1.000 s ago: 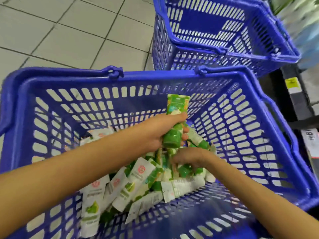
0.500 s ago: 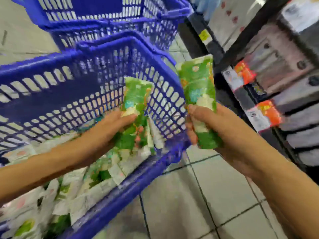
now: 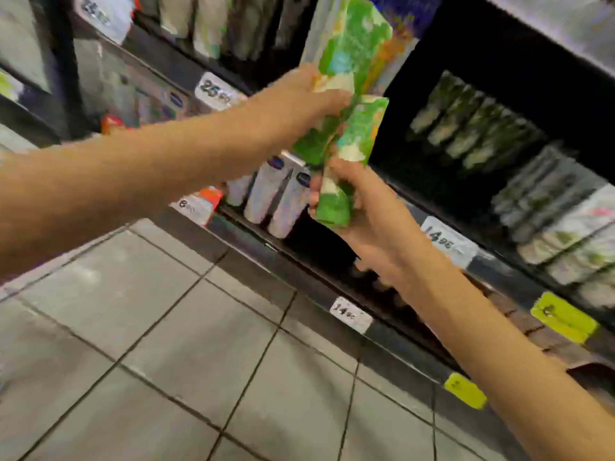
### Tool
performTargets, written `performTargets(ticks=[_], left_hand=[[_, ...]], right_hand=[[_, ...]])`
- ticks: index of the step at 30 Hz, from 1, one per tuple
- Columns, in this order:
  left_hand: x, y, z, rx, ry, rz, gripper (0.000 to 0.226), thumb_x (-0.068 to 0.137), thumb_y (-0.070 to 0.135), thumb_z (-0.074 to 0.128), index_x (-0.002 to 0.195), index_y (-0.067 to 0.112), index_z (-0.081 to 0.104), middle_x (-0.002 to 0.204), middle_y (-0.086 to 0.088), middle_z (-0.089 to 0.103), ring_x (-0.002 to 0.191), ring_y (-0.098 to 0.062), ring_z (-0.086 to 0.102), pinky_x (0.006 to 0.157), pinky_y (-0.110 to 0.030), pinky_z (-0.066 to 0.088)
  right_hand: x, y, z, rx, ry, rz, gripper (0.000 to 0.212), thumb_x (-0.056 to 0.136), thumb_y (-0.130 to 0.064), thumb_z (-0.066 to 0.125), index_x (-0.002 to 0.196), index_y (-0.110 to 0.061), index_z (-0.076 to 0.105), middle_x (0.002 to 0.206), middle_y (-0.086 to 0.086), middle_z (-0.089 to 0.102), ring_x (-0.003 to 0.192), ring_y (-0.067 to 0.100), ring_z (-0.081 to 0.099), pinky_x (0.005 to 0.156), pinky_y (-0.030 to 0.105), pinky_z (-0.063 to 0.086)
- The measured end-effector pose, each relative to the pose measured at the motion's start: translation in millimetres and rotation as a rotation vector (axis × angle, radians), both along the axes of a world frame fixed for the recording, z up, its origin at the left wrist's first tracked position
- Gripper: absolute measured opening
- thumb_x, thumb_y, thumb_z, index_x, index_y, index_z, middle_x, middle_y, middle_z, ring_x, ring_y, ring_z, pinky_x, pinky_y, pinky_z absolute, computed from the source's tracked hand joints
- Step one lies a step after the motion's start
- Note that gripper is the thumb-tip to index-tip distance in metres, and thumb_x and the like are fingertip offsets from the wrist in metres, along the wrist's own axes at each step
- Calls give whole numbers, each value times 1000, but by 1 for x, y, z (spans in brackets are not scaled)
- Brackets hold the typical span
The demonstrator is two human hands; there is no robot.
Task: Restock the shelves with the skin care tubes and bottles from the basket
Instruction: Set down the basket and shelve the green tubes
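The left hand (image 3: 296, 101) is gripping an upper green-and-white skin care tube (image 3: 349, 41), its fingers curled round the tube's middle, and is holding it tilted in front of the dark shelves (image 3: 299, 261). Just below, the right hand (image 3: 366, 224) is holding a lower green tube (image 3: 357, 131) by its cap end, fingers wrapping it. The two tubes are overlapping in the view; motion blur is hiding whether they are touching. Pale bottles (image 3: 273, 197) are standing on a shelf behind the hands, and rows of tubes (image 3: 472, 128) are lying to the right, above a white price tag (image 3: 447, 242). A grey tiled floor (image 3: 166, 327) is showing below.
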State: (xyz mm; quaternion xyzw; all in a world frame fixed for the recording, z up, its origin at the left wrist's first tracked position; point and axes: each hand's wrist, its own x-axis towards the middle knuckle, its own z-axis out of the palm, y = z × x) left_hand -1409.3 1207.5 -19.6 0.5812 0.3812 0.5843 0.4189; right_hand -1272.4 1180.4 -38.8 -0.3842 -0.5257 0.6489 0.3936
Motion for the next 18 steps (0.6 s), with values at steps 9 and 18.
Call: performTargets(ticks=[9,18], left_hand=[[41,13,6,105,-175,-76,12,96,17,44,103,26,48,82,3,55,66,-6,55,65,-23,50],[85,37,-15,-108,-153,-100,12,95,14,42,95,24,49,80,0,61,56,-4,61,56,-22,52]], right_hand=[[80,51,19,136,33,-202,11,97,-33,41,105,-29,47,94,0,59,84,16,60,83,35,51],[133,140,20,150,44,-497,24,91,-10,54,115,-13,51,97,1,59,86,11,56,78,28,46]])
